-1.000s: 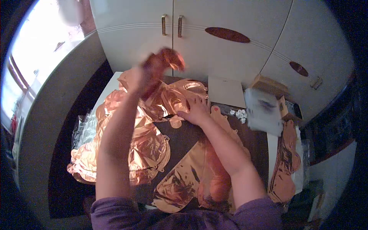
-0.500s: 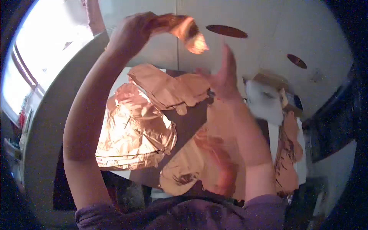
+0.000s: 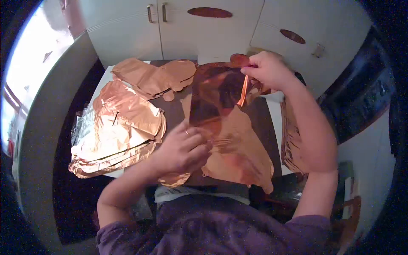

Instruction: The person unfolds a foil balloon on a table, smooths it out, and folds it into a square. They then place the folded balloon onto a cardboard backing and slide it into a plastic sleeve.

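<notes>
My right hand (image 3: 267, 70) pinches the upper right edge of a shiny copper-coloured foil sheet (image 3: 216, 89), which hangs above the table. My left hand (image 3: 187, 148) is closed at the sheet's lower left edge, its fingers bent around the foil there. Beneath and nearer to me lies a flat copper foil piece (image 3: 244, 148). On the left, a stack of crinkled copper foil pieces (image 3: 127, 123) catches bright light. Another folded foil pile (image 3: 148, 76) rests at the table's back left.
More foil pieces (image 3: 291, 140) lie along the right edge of the dark-topped table (image 3: 172, 110). Clear plastic (image 3: 83, 125) sticks out at the left. White cabinets (image 3: 123, 29) stand behind, and a curved panel (image 3: 51, 106) rises on the left.
My left hand has come down from the upper left to the middle front. My right hand has moved up and right and now holds the foil, which hangs spread between both hands.
</notes>
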Tool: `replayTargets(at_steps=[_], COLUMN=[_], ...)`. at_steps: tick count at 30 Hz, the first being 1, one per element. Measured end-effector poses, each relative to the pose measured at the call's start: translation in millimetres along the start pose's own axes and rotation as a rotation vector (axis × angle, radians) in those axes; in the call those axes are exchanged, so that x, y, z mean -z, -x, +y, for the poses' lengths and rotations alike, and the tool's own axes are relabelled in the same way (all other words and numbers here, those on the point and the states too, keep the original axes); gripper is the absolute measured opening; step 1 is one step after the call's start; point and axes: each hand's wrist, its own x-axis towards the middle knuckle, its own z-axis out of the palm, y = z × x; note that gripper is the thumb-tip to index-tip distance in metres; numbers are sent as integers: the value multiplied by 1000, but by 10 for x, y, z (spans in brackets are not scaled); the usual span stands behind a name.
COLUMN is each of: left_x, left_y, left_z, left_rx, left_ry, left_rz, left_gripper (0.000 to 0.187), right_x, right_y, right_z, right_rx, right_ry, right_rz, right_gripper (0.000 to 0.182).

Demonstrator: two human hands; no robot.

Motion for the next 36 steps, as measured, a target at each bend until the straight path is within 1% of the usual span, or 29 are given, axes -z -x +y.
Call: replayTargets(at_steps=[2,3,6,8,10,12,15,19,21,24,27,30,31,34,36], left_x=[-418,-478,-548,-726,-774,-768,-821,-694,-580,-608,-615,-546,-556,-752,-821], left_y=[236,274,307,416,463,458,500,473,430,487,589,391,336,361,398], left_z=[37,83,121,31,-8,-9,-33,13,20,-82,-224,-178,-169,-237,-234], left_rx=[236,361,345,331,328,338,315,383,388,424,492,515,473,349,332], left_ry=[149,221,135,140,149,167,142,167,118,89,-4,69,95,48,11], left_rz=[-161,-242,-318,-353,-389,-422,-374,-330,-311,-349,-266,-133,-139,-270,-287], left_gripper=[49,52,57,61,65,69,69,61,58,52,49,48,50,51,53], right_x=[18,16,20,-31,-260,-604,-1310,-1875,-1989,-2041,-2075,-2144,-2169,-2170,-2144], right_y=[108,152,543,1005,1440,1726,1948,2158,2223,2264,2295,2312,2316,2305,2371], right_z=[24,8,-64,-36,-111,-53,120,246,245,227,211,216,214,169,107], right_rx=[36,61,200,482,575,586,552,513,512,500,469,436,428,412,368], right_ry=[-76,-114,-20,242,259,260,210,239,235,214,180,185,194,195,173], right_rz=[162,239,501,560,576,478,451,434,412,397,384,370,366,396,376], right_gripper=[17,17,14,16,18,18,20,24,25,27,26,26,26,28,28])
